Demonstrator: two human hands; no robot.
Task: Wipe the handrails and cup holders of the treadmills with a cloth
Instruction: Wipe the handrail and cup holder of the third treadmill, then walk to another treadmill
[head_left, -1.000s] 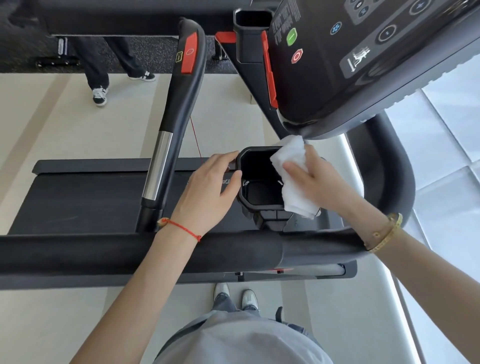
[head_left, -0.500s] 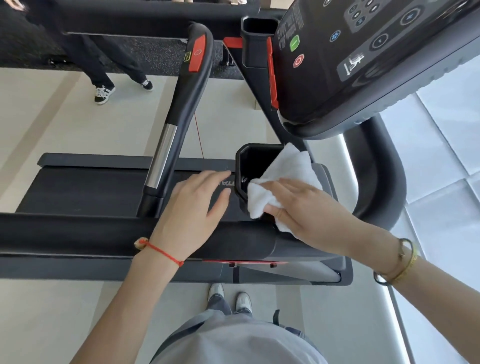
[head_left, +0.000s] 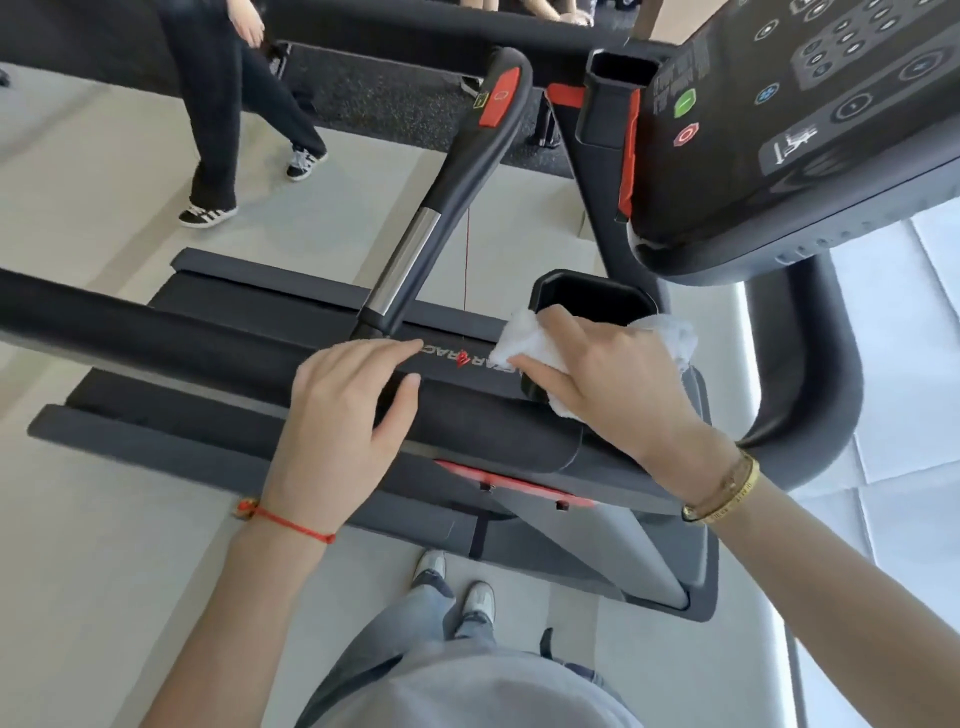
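The right hand (head_left: 613, 379) presses a white cloth (head_left: 524, 340) against the near rim of a black cup holder (head_left: 592, 296), fingers spread flat over the fabric, pinning it rather than gripping it. The left hand (head_left: 345, 410) lies open and empty on the padded front handrail (head_left: 156, 338), palm down. With so loose a hold, the cloth could slide into the cup holder or bunch up, likely leaving part of the rim unwiped. Counted here: one cloth, two cup holders, the second (head_left: 621, 70) by the console (head_left: 800, 119), two hands, one red string bracelet (head_left: 291, 525), and a bystander's legs (head_left: 223, 104) beyond the treadmill.
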